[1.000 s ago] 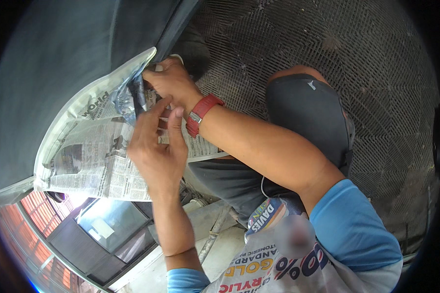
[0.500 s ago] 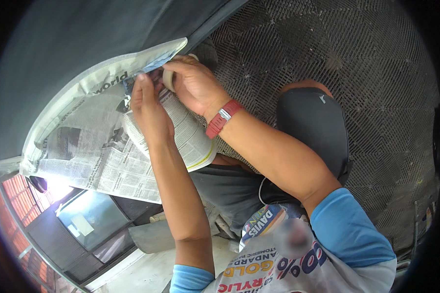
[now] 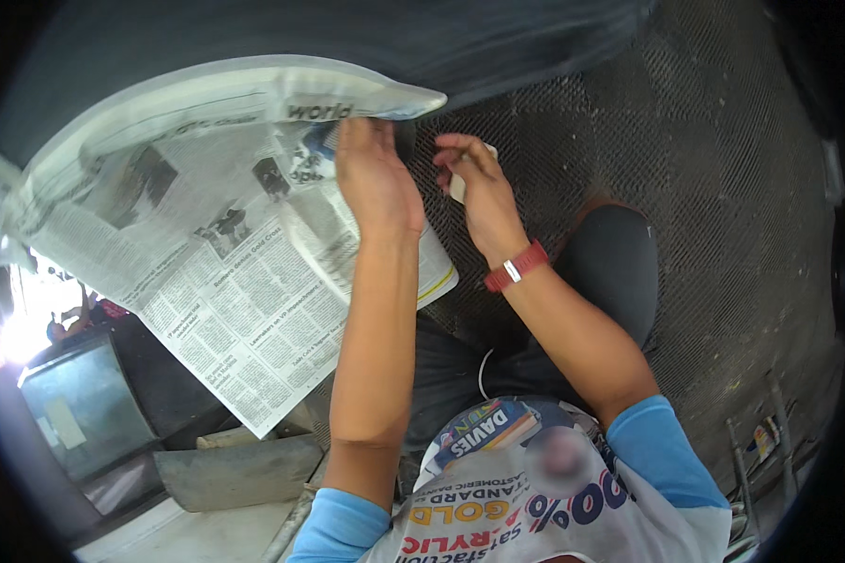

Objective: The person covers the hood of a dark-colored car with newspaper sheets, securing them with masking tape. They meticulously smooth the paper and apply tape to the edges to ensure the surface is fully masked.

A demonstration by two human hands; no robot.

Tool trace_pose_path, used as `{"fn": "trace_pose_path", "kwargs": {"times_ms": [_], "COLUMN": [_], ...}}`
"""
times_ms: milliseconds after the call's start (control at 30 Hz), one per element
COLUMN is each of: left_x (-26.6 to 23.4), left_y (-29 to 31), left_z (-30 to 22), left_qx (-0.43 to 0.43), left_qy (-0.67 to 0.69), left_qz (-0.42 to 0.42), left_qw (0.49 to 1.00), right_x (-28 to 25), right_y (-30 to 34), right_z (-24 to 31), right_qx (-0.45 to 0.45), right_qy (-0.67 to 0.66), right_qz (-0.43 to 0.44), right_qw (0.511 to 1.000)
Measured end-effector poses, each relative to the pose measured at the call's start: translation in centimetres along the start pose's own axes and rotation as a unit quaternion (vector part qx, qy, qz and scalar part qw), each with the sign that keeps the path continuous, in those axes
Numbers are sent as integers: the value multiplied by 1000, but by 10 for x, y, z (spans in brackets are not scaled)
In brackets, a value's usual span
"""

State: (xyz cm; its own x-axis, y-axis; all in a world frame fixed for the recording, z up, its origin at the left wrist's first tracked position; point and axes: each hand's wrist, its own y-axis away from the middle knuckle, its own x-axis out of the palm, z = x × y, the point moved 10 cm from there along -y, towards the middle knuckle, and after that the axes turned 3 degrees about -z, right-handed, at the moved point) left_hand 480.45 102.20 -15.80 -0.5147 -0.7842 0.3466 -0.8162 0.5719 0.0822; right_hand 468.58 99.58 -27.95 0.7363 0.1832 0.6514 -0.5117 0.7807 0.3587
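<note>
A large newspaper sheet [image 3: 225, 281] hangs from a dark, smooth curved panel [image 3: 498, 56]. Its curved upper edge carries a pale strip that looks like masking tape [image 3: 253, 73]. Against the sheet near the right end of that edge lies my left hand [image 3: 380, 188], open, fingers stretched upward and slightly blurred. Just right of the paper, apart from it, my right hand [image 3: 483, 192] is closed around a cream roll of masking tape [image 3: 457, 188], partly hidden by the fingers. A folded part of the sheet [image 3: 319, 225] droops beside my left wrist.
Below is a dark ribbed mat [image 3: 723, 188], with my bent knee [image 3: 615, 263] over it. At lower left stand a glass-fronted dark box [image 3: 89, 403] and a grey curved panel piece [image 3: 239, 469]. Metal rods [image 3: 779, 441] lie at lower right.
My right hand has moved right, away from the paper's edge, with the tape roll. My left hand now lies against the sheet instead of pinching its edge. The view has shifted.
</note>
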Motion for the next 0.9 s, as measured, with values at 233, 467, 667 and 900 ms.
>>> {"fn": "trace_pose_path", "kwargs": {"times_ms": [233,467,667,900], "left_x": [-30,-100,-133,-206], "left_y": [44,83,28,-5], "left_z": [-43,-63,-11,-54], "left_qx": [-38,315,338,274], "left_qy": [-332,-737,-726,-791], "left_qz": [86,34,207,114], "left_qw": [938,597,562,534], "right_x": [47,90,70,90], "right_y": [44,9,-46,-57], "right_z": [11,7,-23,-36], "right_qx": [-168,-205,-151,-75], "right_qy": [292,373,287,181], "right_qz": [138,29,-64,-59], "right_qw": [931,904,944,979]}}
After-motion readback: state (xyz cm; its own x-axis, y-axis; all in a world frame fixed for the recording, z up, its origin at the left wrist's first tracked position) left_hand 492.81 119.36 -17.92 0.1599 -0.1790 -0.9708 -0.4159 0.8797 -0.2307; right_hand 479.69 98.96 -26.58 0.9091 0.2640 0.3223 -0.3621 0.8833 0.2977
